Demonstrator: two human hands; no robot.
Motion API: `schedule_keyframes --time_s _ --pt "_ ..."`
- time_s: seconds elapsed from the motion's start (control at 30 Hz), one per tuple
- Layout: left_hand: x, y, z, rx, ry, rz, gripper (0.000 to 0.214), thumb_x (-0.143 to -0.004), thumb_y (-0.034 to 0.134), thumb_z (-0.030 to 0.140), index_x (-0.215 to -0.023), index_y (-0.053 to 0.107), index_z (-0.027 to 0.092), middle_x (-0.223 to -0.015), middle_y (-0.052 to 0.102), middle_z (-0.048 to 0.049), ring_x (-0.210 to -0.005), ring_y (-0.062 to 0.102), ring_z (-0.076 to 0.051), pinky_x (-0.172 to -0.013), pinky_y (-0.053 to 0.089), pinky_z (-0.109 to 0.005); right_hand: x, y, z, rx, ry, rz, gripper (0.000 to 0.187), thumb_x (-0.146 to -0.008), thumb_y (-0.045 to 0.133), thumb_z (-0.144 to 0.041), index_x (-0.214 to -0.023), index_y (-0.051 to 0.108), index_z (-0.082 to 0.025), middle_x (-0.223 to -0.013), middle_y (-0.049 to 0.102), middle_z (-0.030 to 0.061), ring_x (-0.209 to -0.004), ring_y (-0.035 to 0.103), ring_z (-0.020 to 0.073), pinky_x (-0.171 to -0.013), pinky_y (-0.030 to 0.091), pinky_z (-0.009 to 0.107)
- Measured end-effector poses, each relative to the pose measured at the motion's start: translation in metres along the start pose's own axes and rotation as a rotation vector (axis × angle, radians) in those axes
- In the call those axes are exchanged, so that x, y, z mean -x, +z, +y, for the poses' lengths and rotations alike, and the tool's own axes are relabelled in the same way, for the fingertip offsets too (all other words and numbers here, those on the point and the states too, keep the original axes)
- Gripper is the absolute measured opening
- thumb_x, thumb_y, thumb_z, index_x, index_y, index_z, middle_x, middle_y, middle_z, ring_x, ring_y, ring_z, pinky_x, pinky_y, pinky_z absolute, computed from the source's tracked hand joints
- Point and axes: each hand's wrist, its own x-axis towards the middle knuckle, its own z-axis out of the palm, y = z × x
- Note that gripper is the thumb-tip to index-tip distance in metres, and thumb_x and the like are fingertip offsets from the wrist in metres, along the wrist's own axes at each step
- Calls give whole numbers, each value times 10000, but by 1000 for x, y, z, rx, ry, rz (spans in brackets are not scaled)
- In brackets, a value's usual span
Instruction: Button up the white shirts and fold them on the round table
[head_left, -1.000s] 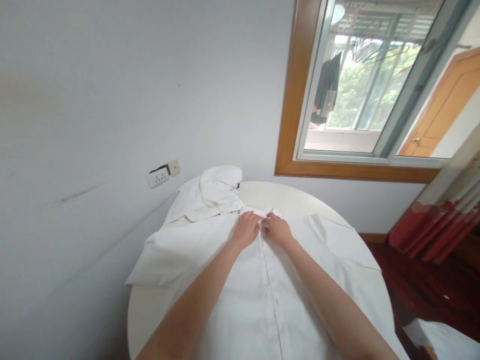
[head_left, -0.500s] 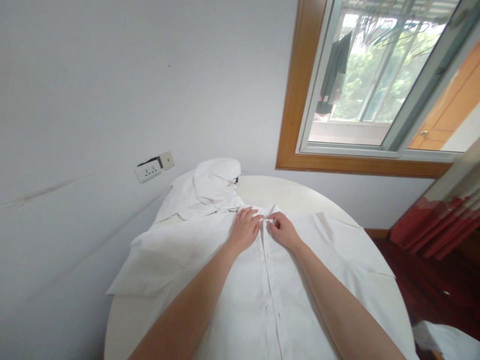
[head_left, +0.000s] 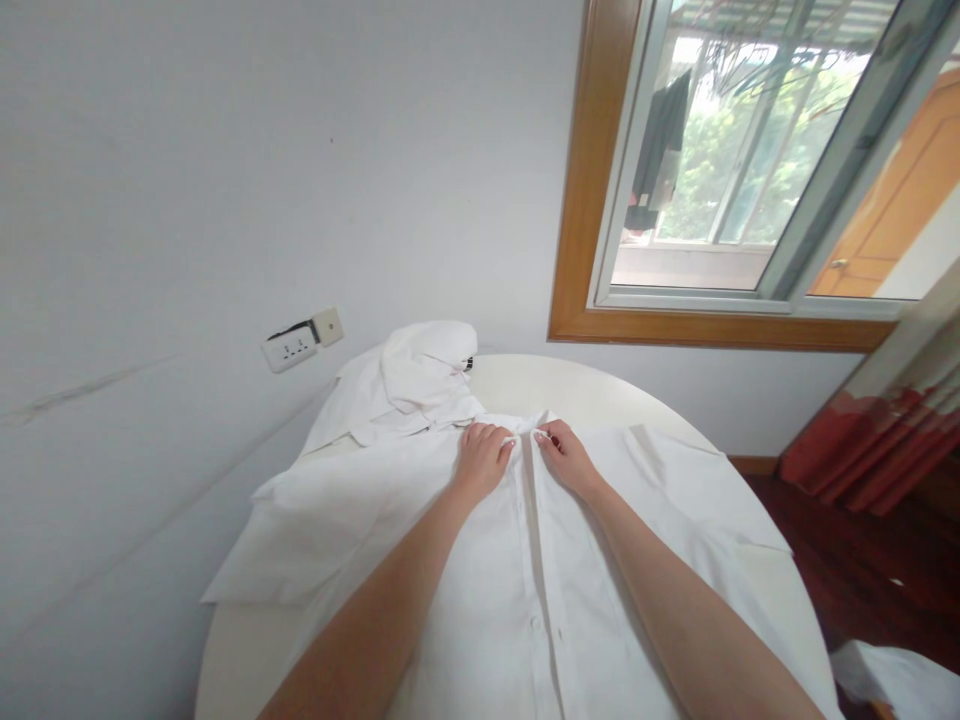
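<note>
A white button-up shirt (head_left: 480, 590) lies spread out, its front placket running down the middle with small buttons. Near the collar, my left hand (head_left: 484, 458) pinches the edge of the left front panel. My right hand (head_left: 564, 455) has its fingers closed on the facing edge. Between the two edges a narrow gap shows, running down the front. Both forearms lie above the shirt's body.
Under the shirt is a round white table (head_left: 585, 385). A crumpled white cloth (head_left: 416, 375) sits at its back left, against the wall with a socket (head_left: 291, 347). A wood-framed window (head_left: 570, 320) and red curtain (head_left: 862, 440) are at right.
My left hand has moved slightly left and its fingers have curled in on the shirt edge. The gap between the two front edges has widened.
</note>
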Motion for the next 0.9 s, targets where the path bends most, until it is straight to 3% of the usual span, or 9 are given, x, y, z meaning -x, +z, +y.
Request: schedule_keyframes --time_s 0.13,0.33,0.47,0.67,0.77,0.9 --pt "-1 2 0 18 20 -15 172 -887 434 278 -945 587 224 -969 584 -41 -1018 453 -207 -1003 271 -415 1 0 -11 31 -27 12 206 -912 412 -337 -908 569 -203 -882 557 30 -804 521 147 -747 414 268" --pt "-2 4 -1 76 16 -22 154 -873 454 249 -937 592 222 -1015 580 -39 -1062 441 -205 -1011 261 -414 5 6 -16 171 -40 -143 142 -885 458 -276 -939 578 -222 -924 563 28 -853 538 149 -763 414 265" --pt "-3 5 -2 92 33 -11 164 -878 448 252 -937 598 220 -1031 585 -42 -1075 440 -203 -1015 263 -413 4 8 -10 182 -25 -129 127 -880 466 -265 -932 569 -212 -888 553 27 -830 534 151 -768 420 271" --pt "-5 9 -5 104 17 -15 165 -864 467 235 -920 622 219 -1018 592 -46 -1067 451 -206 -1011 278 -427 4 8 -13 173 -115 -118 121 -885 466 -243 -938 569 -206 -913 544 40 -864 526 156 -780 417 270" --pt "-5 8 -4 115 14 23 152 -852 493 248 -923 626 229 -1044 575 -46 -1088 437 -212 -995 303 -411 4 9 -13 189 -103 -124 121 -881 468 -232 -939 570 -202 -914 540 45 -846 525 159 -768 419 275" --pt "-1 -3 6 71 -21 124 241 -828 539 256 -1065 572 237 -1108 525 -60 -1092 422 -226 -966 327 -391 4 8 -10 156 -67 -133 138 -888 443 -232 -922 571 -194 -886 536 47 -837 519 165 -780 422 290"
